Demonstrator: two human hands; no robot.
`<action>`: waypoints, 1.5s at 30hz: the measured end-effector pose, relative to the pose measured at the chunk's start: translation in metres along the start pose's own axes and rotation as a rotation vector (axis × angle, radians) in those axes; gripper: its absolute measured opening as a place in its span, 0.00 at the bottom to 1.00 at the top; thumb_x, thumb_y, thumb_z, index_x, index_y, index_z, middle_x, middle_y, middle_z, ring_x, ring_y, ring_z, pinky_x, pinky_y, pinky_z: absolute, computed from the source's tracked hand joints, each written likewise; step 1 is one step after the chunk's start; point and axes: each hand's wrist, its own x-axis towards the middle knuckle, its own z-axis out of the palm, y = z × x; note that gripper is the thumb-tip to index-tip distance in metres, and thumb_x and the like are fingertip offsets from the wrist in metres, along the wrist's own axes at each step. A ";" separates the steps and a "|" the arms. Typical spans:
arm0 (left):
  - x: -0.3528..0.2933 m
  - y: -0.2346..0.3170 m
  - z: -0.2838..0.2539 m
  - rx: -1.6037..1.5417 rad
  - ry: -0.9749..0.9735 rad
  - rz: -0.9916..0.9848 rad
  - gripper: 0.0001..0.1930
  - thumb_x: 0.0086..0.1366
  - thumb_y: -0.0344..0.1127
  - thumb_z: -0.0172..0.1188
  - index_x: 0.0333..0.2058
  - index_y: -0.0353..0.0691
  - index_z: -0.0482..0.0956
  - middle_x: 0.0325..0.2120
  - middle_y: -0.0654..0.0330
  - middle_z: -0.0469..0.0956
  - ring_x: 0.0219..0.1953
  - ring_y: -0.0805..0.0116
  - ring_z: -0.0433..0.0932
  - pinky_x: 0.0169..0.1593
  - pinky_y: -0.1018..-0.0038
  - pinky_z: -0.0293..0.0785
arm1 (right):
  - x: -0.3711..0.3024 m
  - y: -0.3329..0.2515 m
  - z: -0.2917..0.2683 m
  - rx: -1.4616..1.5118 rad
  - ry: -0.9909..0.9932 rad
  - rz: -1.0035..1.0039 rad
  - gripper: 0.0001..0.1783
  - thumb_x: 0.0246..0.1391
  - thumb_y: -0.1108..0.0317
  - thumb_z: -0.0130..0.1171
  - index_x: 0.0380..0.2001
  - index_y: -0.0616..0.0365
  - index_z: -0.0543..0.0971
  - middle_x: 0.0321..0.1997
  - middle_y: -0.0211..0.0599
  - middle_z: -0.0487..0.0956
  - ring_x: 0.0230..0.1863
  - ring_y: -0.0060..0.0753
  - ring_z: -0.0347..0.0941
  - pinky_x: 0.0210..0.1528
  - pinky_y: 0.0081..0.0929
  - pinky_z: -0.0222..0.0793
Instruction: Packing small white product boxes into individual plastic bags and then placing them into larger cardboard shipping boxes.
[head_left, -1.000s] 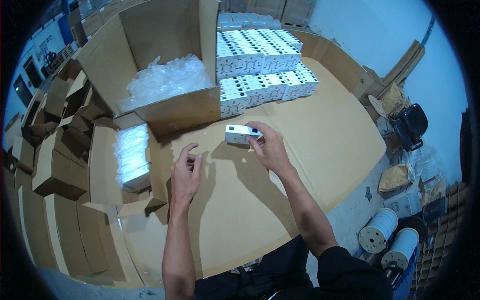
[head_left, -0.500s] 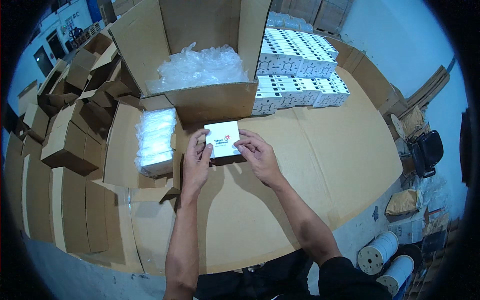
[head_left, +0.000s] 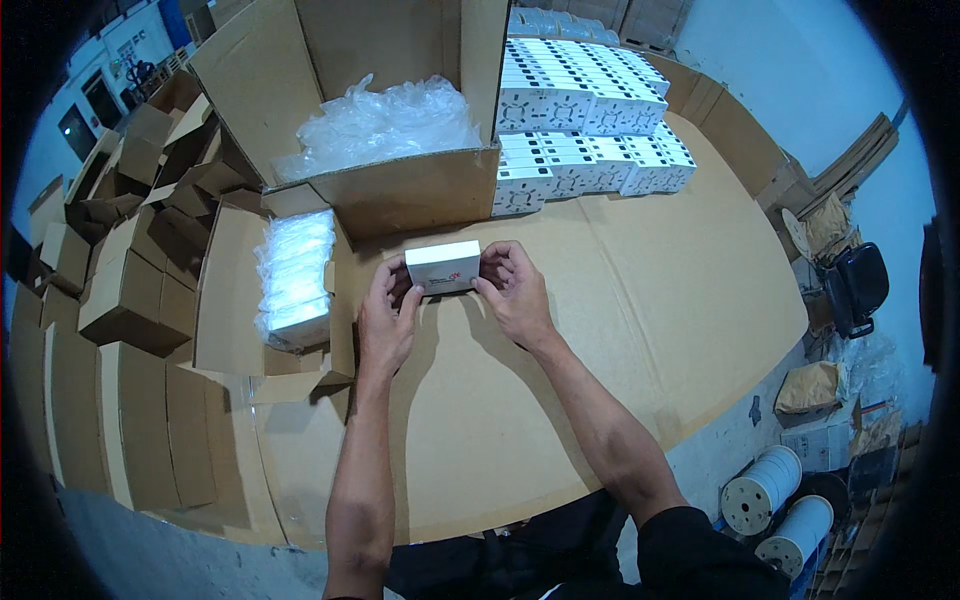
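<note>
Currently grips a small white box (head_left: 443, 264) by opposite ends, between left hand (head_left: 388, 318) and right hand (head_left: 515, 298), just in front of the big carton (head_left: 415, 192). Meets tight room to the big carton's front left, with the edge of a smaller carton (head_left: 226, 300) near. Has bare worktop (head_left: 590, 350) before the big carton and rightward, out to a curved edge, past stacked white boxes (head_left: 612, 112) on its right.

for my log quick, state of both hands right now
Left hand: closed, holding the white box by its left end.
Right hand: closed, holding its right end.
</note>
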 end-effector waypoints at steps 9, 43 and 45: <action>0.000 -0.005 -0.001 0.085 0.004 -0.016 0.20 0.71 0.22 0.55 0.60 0.34 0.69 0.52 0.49 0.80 0.56 0.62 0.80 0.58 0.67 0.76 | -0.002 -0.009 -0.001 -0.126 -0.027 -0.003 0.20 0.58 0.86 0.58 0.52 0.64 0.68 0.49 0.40 0.76 0.52 0.29 0.78 0.55 0.27 0.77; 0.347 0.072 -0.061 0.807 0.338 0.081 0.20 0.56 0.44 0.73 0.40 0.34 0.85 0.37 0.44 0.85 0.43 0.50 0.85 0.51 0.60 0.79 | -0.017 -0.022 -0.014 -1.055 -0.108 -0.186 0.29 0.52 0.62 0.58 0.58 0.57 0.74 0.69 0.43 0.68 0.72 0.50 0.59 0.73 0.57 0.51; 0.366 0.064 -0.058 0.943 0.304 -0.009 0.26 0.52 0.53 0.77 0.37 0.35 0.84 0.39 0.43 0.84 0.45 0.47 0.83 0.53 0.58 0.78 | -0.016 -0.024 -0.016 -1.049 -0.101 -0.175 0.30 0.51 0.62 0.58 0.59 0.57 0.74 0.69 0.43 0.68 0.72 0.50 0.59 0.73 0.58 0.51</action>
